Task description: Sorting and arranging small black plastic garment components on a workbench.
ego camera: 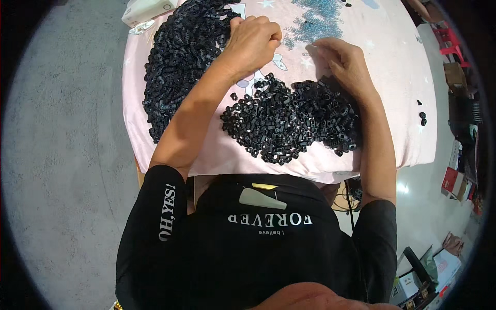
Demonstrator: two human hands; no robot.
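Observation:
My left hand point(254, 42) is curled with its fingertips turned inward, beside a large heap of black plastic parts point(182, 54); whatever its fingers may hold is hidden. My right hand point(345, 64) hovers at the near edge of a spread of tiny bluish coil springs point(316, 21), thumb and forefinger close together. Anything between those fingertips is too small to make out. A few loose springs point(306, 54) lie just left of it. Between my forearms sits a second pile of small black plastic pieces point(286, 120), which look like cord-lock parts.
A pink patterned cloth point(403, 135) covers the table. At its far left stands a white box point(147, 11) beside a crumpled wrapper point(141, 28). Several stray black pieces point(422, 118) lie at the right. Beyond are a red stool point(449, 44), cartons point(455, 79) and part of another person point(424, 9).

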